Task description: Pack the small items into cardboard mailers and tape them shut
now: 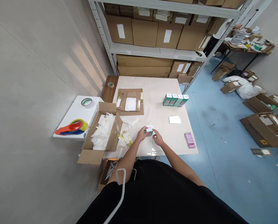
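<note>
The left hand [142,134] grips a small green and white box [149,129] near the front edge of the table [157,87]. The writing on the box is too small to read. The right hand [158,138] is at the box's 4 o'clock, and I cannot tell if it holds anything. A pink thing [189,140] at 3 o'clock is blurred.
</note>
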Motion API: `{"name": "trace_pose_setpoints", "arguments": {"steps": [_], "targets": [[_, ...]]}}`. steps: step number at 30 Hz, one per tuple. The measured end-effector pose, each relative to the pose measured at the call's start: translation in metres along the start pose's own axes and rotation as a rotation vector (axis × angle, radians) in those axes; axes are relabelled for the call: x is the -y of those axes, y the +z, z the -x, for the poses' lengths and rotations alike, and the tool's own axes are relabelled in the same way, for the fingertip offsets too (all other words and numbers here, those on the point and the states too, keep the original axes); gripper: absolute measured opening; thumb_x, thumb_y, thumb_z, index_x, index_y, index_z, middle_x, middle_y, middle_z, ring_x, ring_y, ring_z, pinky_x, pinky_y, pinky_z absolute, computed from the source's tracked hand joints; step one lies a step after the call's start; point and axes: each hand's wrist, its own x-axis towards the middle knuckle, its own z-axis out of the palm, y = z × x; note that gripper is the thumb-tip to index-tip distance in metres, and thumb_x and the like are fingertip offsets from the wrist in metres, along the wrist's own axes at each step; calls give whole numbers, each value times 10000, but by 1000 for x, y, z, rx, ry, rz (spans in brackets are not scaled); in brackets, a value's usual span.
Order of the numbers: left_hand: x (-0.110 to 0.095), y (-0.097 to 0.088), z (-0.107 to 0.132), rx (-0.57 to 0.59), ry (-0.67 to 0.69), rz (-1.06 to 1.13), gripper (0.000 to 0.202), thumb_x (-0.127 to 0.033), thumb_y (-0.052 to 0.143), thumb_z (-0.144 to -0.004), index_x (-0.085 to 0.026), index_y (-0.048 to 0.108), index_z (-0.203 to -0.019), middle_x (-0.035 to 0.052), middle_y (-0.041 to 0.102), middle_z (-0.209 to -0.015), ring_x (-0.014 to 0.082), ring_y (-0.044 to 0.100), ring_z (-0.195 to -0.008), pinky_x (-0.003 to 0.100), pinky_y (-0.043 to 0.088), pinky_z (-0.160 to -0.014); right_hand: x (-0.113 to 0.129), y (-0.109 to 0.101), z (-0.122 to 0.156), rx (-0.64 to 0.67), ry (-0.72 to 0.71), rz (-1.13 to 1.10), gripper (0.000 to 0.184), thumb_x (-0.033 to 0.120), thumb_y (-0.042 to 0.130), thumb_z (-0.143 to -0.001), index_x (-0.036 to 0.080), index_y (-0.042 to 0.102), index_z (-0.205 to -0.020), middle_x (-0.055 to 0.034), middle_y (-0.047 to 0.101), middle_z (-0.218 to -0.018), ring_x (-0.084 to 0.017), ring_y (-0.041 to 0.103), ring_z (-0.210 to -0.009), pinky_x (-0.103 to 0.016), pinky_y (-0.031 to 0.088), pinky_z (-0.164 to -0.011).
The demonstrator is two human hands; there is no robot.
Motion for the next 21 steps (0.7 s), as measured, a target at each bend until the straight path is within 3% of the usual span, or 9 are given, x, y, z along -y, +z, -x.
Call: {"name": "trace_pose_setpoints", "arguments": {"steps": [4, 14, 21], "targets": [[-2, -1, 2, 21, 10, -21, 384, -269, 650, -890, -261, 648, -1275, 52, 685, -1362, 239, 670, -1203, 361, 541, -1007, -4, 3, 3, 18, 9, 6, 747, 154, 505, -817, 286, 477, -1552, -92, 471, -1606, -200, 682, -1043, -448, 577, -1005], [-13, 3, 15, -18, 21, -332, 430, -300, 561, -990, -290, 574, -1419, 40, 616, -1486, 248, 657, -1222, 367, 502, -1043, -8, 7, -1, 33, 3, 66, 787, 84, 492, -797, 247, 472, -1568, -104, 446, -1628, -251, 592, -1328, -482, 534, -1096], [-18, 8, 18, -67, -54, -396, 380, -375, 631, -979, -306, 629, -1352, 57, 703, -1352, 272, 673, -1199, 360, 499, -1006, -12, 22, 10, -30, -22, 107, 806, 73, 456, -805, 273, 431, -1586, -88, 515, -1567, -238, 675, -1168, -465, 573, -1041]]}}
